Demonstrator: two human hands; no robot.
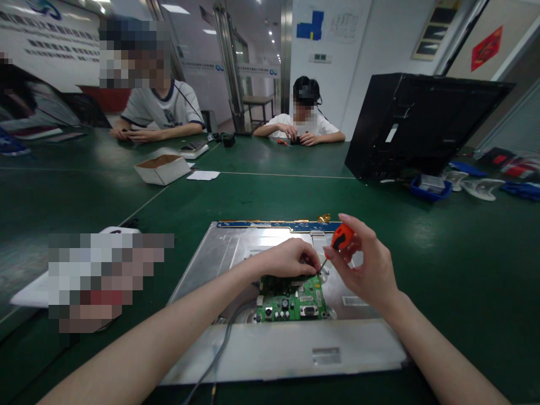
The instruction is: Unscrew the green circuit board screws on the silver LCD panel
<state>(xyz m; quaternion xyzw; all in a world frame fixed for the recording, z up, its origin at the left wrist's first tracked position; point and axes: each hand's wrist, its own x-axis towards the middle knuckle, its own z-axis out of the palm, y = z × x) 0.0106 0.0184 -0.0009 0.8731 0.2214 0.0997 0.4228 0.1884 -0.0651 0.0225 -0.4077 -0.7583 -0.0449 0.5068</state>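
My right hand (pixel 366 261) is closed around the orange-and-black handle of a screwdriver (pixel 342 236). Its thin shaft slants down to the upper right corner of a green circuit board (pixel 291 302). Close to the screwdriver's tip, the fingers of my left hand (pixel 293 257) are bent together over the board's upper edge; what they pinch, if anything, is hidden. The board lies on the silver metal back of a flat display panel (pixel 236 247). Along the panel's far edge runs a blue circuit strip (pixel 270 226), joined by a flat ribbon cable (pixel 318 241). A grey cable (pixel 225 343) hangs off the near left.
A black monitor casing (pixel 413 124) stands at the right, beside a blue tray (pixel 430 187). An open cardboard box (pixel 162 169) and white paper (pixel 203 175) lie left of centre. Two people (pixel 158 112) (pixel 301 126) sit across the green table (pixel 270 197).
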